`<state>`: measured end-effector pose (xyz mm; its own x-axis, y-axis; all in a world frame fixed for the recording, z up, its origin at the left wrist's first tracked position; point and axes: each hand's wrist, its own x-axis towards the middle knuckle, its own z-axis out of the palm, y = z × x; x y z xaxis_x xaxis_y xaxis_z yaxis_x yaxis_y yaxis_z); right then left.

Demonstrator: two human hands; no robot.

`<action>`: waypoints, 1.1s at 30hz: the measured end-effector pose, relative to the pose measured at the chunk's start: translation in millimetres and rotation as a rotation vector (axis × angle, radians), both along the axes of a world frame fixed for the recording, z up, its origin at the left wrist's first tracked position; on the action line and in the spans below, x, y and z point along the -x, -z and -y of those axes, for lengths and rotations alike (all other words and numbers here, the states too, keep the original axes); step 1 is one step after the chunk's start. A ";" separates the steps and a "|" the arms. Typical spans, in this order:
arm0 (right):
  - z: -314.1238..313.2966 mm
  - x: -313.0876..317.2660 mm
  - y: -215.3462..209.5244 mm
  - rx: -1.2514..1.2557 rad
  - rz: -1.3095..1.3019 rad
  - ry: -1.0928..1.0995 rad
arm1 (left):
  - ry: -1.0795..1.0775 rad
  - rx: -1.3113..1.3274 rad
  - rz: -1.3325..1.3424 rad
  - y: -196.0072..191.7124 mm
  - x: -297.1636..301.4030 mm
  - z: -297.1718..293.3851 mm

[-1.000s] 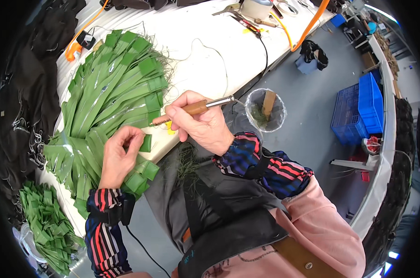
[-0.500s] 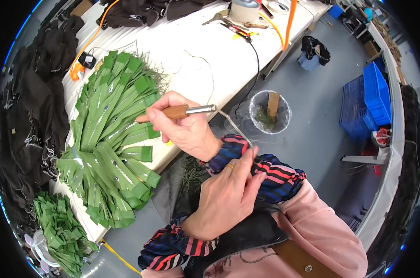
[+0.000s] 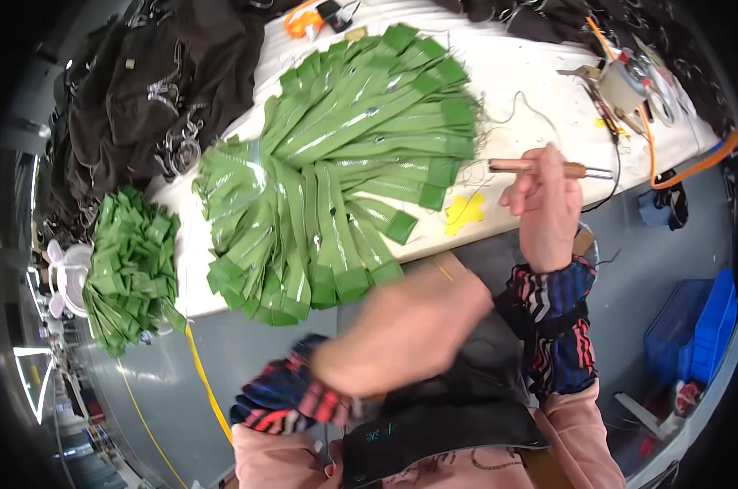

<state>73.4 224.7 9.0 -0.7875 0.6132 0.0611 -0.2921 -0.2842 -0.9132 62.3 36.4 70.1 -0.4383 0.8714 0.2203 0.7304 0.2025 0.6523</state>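
A slim tool with a brown wooden handle and a narrow, two-pronged metal end (image 3: 577, 170) is held in my right hand (image 3: 541, 200), fingers wrapped round the handle, over the table's near edge. My left hand (image 3: 409, 326), smeared by motion, is lower and nearer to me; its fingers cannot be made out. Left of both hands lies a large fanned bundle of green zippers (image 3: 320, 179) with darker green end tabs, tied together near its left end. A bright yellow piece (image 3: 465, 213) rests between that bundle and my right hand.
A smaller green bundle (image 3: 132, 269) hangs at the table's left end, beside dark garments (image 3: 165, 90). Scissors, a cup (image 3: 621, 85) and an orange cord (image 3: 652, 155) are at the right end. Blue crates (image 3: 691, 326) stand on the floor at right. A black cord runs off the table edge.
My view has swung left, so the green bundle now sits nearer the middle. My hands have moved apart; the thin grey strand between the tool and my left hand no longer shows.
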 end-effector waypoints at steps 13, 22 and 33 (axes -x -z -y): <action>33.1 23.7 29.2 -0.121 0.084 -0.103 | -0.197 0.101 0.047 50.9 71.0 20.7; 36.2 22.2 23.9 -0.057 0.101 -0.117 | -0.288 0.034 0.030 65.7 68.6 11.9; 41.5 23.5 25.3 -0.194 0.193 -0.204 | -0.287 0.025 0.147 70.2 81.2 13.5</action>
<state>49.9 183.2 -16.3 -0.9013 0.4331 -0.0009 -0.0636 -0.1346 -0.9889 -18.9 22.9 -0.1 -0.6923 0.7121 0.1168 0.5399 0.4037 0.7386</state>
